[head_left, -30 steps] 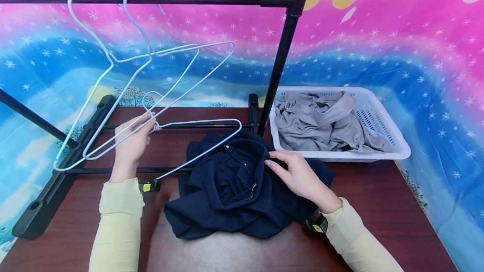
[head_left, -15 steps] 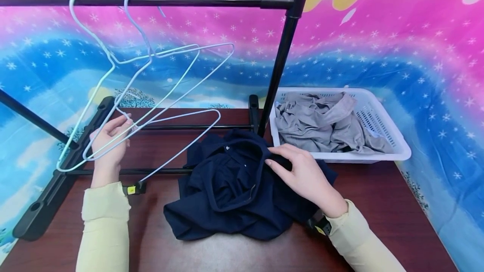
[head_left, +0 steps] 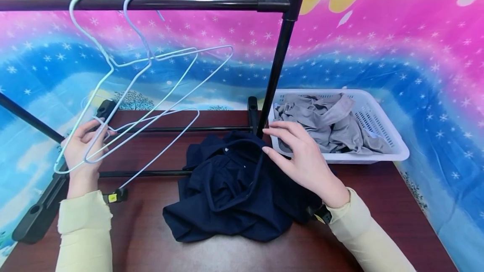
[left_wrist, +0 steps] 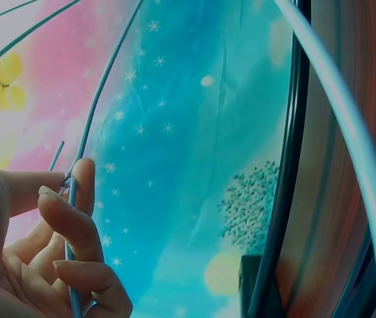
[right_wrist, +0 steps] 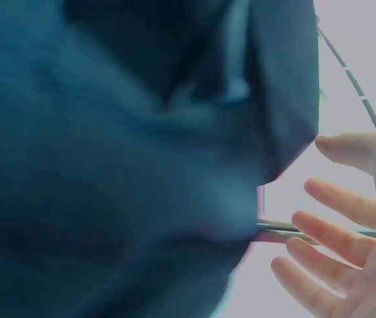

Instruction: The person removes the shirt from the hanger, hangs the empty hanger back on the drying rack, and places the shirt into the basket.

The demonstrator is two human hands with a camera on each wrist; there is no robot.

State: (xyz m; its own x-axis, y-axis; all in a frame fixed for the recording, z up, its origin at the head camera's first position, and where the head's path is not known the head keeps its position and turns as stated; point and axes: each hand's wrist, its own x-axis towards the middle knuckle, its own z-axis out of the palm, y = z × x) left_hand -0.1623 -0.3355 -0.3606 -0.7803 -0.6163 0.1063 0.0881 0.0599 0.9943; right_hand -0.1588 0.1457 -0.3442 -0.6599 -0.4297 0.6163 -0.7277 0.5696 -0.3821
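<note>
My left hand point(head_left: 85, 150) pinches a pale blue wire hanger point(left_wrist: 100, 86) near its neck, with curled fingers on the wire in the left wrist view. This hanger lies apart from the navy trousers point(head_left: 242, 223), which sit bunched on the table with the waistband opening facing up. My right hand point(head_left: 302, 158) is over the right side of the trousers, its fingers straight and spread. Its thumb tip is at the waistband's edge; whether it touches I cannot tell. Dark cloth fills much of the right wrist view.
Two wire hangers point(head_left: 138, 79) hang from the rack's black bar point(head_left: 196, 4), in front of my left hand. A black upright point(head_left: 277, 64) stands behind the trousers. At right, a white basket point(head_left: 397, 150) holds grey cloth point(head_left: 329, 123).
My left hand has moved left with the held hanger, away from the trousers. My right hand's fingers have spread and lifted off the waistband. The trousers have stayed nearly in place.
</note>
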